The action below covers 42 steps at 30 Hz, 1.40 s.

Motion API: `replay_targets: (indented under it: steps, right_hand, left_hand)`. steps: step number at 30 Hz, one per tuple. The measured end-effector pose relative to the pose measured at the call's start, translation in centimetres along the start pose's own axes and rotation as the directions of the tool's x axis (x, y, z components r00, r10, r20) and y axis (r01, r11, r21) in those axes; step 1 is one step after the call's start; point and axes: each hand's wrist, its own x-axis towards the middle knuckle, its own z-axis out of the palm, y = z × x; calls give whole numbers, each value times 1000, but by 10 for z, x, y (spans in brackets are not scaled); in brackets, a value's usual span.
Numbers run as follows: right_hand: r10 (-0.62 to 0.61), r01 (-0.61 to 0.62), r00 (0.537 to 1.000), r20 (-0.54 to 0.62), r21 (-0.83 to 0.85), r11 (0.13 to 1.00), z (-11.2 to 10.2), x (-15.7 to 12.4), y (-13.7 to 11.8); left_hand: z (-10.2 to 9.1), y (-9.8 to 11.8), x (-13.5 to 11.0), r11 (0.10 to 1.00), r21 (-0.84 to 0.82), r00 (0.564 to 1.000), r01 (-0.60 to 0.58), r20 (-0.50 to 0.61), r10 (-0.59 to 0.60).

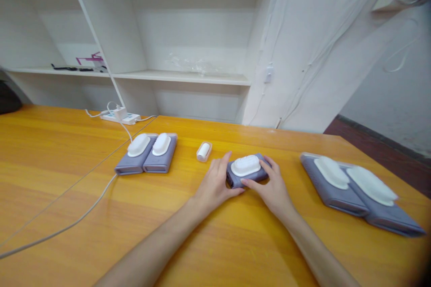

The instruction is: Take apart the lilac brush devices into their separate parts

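Between my hands, a flat grey-purple box (232, 178) lies on the wooden table (215, 251), turned slightly askew. A white oval domed piece (246, 165) rests on its top. My left hand (217, 181) grips the box's left end, with the thumb at the near edge and the fingers at the far side. My right hand (269, 184) holds its right end, thumb near the white piece's front rim and fingers at the far right corner. Just left of my left hand lies a small white cylinder in a clear case (204, 151).
Two similar grey-purple boxes (158, 161) topped with white pieces stand side by side at left; two more (343, 197) are at right. A white power strip (126, 118) with cables sits by the shelving. A cable (77, 223) crosses the left tabletop. Clear plastic (198, 65) lies on a shelf.
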Motion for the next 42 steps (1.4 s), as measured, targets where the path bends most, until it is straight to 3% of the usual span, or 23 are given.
replay_targets:
  steps: [25, 34, 37, 42]
  right_hand:
    - [28, -27, 999, -25, 36, 999, 0, -2, -1]
    - [70, -82, 996, -56, -240, 967, 17, -6, -12]
    - [75, -102, 991, -111, -264, 959, 16, -3, -16]
    - [68, -97, 993, -101, -317, 943, 5, 2, -21]
  left_hand:
    - [-1, 5, -3, 999, 47, 1000, 0, -4, 0]
    - [10, 18, -2, 995, 98, 999, 11, -42, -7]
    - [12, 25, -3, 992, 123, 1000, 20, -23, -18]
    - [12, 32, -8, 994, 107, 999, 39, -24, -37]
